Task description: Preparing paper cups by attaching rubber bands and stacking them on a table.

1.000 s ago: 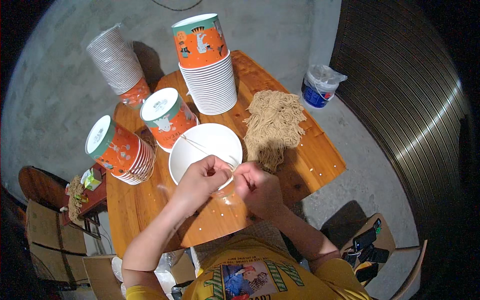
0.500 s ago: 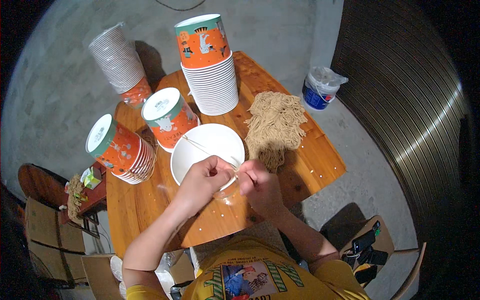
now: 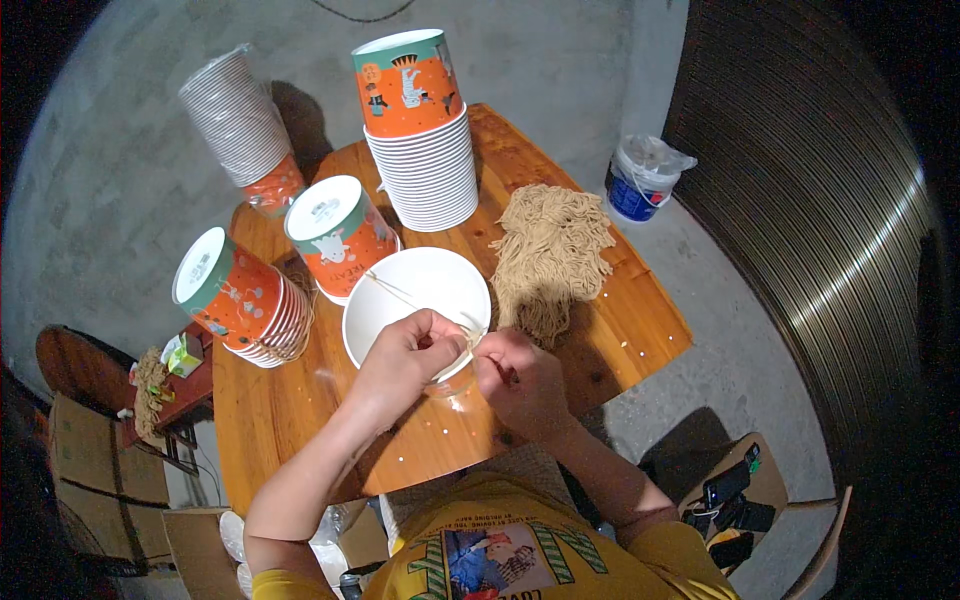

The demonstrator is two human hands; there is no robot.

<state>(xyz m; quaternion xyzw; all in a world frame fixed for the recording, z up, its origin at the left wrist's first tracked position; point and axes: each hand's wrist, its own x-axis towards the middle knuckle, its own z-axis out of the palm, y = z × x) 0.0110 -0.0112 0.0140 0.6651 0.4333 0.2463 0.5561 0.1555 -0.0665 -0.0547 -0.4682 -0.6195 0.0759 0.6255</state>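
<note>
A white-lined paper bucket (image 3: 430,275) stands mouth up on the wooden table in front of me. A thin tan cord (image 3: 392,288) comes through its far-left wall and runs inside toward the near-right rim. At that rim my left hand (image 3: 405,355) pinches the cord between thumb and forefinger, with a short end poking up above the fingertips. Close against it, my right hand (image 3: 525,380) has its fingers curled and pressed together at the cord; they hide the exact grip. A heap of tan cords (image 3: 550,250) lies just beyond my right hand.
A tall stack of upturned orange-and-green paper buckets (image 3: 420,165) stands at the back. Two shorter groups, an upturned bucket (image 3: 340,235) and a corded stack (image 3: 240,300), are on the left. A plastic-wrapped stack (image 3: 235,120) leans behind. A lidded pail (image 3: 645,180) sits on the floor.
My right hand has turned slightly and its fingers have curled in, shifting a little away from the left fingertips. The left hand and the bucket stay almost where they were.
</note>
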